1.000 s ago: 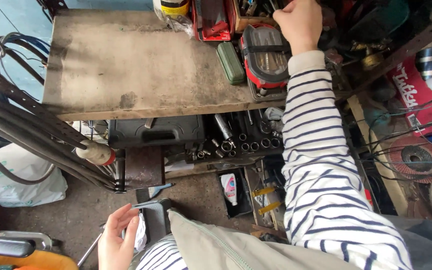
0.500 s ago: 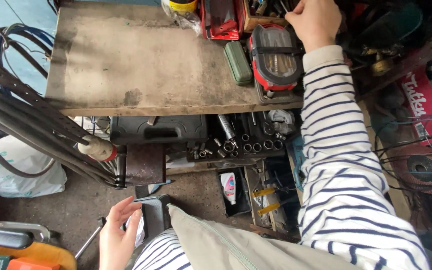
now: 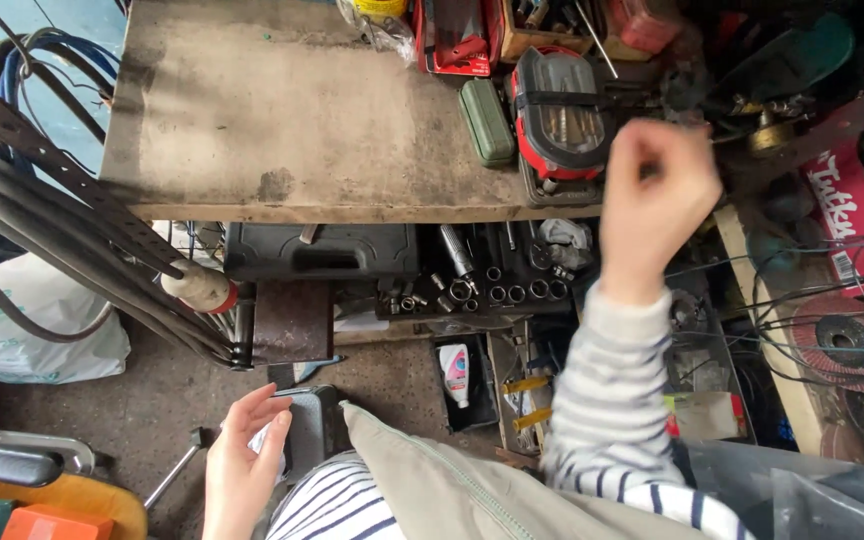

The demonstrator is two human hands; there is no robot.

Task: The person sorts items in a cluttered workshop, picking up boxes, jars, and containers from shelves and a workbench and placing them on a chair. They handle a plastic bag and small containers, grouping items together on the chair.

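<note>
Seen from above, our right hand (image 3: 655, 205) hangs in a blurred, closed fist over the right edge of a worn workbench (image 3: 292, 120), just beside a red and black bit case (image 3: 558, 112); we cannot tell whether it grips anything. Low down, our left hand (image 3: 240, 470) curls loosely open around a crumpled white cloth (image 3: 270, 442) against a dark stool (image 3: 309, 432). An open socket set (image 3: 482, 275) sits under the bench.

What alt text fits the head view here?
Seen from above, a person's right hand, closed and blurred, hangs before a cluttered workbench beside a red bit case; the left hand rests low, fingers loosely open.
</note>
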